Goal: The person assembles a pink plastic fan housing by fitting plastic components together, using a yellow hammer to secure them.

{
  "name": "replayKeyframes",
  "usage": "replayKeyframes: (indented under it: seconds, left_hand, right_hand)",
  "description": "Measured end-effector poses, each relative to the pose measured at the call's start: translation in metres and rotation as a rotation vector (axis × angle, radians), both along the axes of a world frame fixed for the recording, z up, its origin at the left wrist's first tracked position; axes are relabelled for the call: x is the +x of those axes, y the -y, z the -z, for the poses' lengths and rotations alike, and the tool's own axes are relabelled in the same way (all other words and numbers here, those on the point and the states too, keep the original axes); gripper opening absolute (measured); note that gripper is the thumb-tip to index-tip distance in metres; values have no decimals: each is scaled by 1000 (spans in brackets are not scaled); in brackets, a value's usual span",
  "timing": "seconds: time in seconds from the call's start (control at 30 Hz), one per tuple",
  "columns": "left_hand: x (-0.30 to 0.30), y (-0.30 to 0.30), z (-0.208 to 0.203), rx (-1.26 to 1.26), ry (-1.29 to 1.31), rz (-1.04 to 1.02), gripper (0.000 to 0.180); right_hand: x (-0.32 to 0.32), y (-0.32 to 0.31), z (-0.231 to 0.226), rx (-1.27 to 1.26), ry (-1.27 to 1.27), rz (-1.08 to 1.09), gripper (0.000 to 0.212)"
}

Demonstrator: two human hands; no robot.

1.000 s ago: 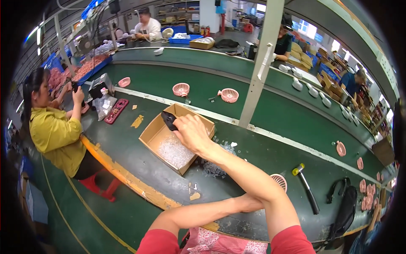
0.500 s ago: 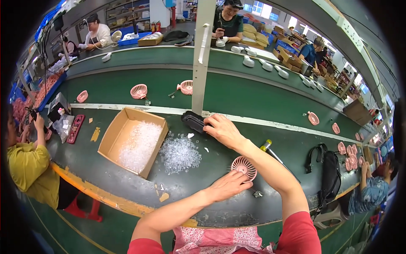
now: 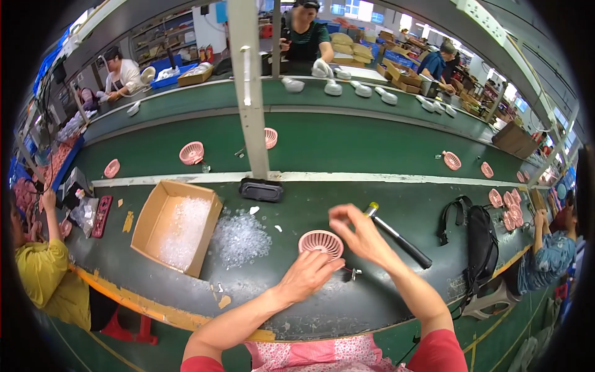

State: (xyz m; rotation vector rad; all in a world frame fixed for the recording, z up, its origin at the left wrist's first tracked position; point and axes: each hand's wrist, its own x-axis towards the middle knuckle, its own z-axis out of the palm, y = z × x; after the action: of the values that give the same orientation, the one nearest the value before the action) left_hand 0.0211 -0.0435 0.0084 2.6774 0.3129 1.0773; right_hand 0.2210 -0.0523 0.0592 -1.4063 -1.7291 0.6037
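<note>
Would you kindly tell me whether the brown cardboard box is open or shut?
Open: the brown cardboard box shows small, clear plastic pieces inside, with nothing covering them.

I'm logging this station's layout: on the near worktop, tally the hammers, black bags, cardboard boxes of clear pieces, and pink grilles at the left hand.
Hammer: 1
Black bag: 1
Cardboard box of clear pieces: 1
Pink grille at the left hand: 1
Total: 4

Left grip touching pink slatted cup; right grip, fingers parted, near hammer.
</note>
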Motion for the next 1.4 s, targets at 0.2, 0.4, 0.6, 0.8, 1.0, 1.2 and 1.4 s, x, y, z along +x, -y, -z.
replayKeyframes:
  seconds: [0.2,0.4,0.6,0.8,1.0,1.2,1.4]
  left_hand:
    - [-1,-6,0,43,32,-151,32]
    - [1,-8,-3,134,-9,-213,28]
    - [6,-5,-8,134,-13,-343,23]
    - [2,-10,-6,7,52,-310,23]
    - [3,2,-10,-477,226,-240,17]
    - [-2,9,-23,-869,262,-139,13]
    - [6,-3,-25,-1347,371,12,19]
  right_hand:
    - [0,46,8,-267,-167,-70,44]
    - [-2,50,27,-306,-231,-108,25]
    - [-21,60,32,107,-41,-10,16]
    - [-21,59,21,76,-80,80,13]
    - [-8,55,20,-253,-576,-91,24]
    - [-9,62,8,-238,-656,-124,18]
    - [-5,49,21,-119,-472,94,18]
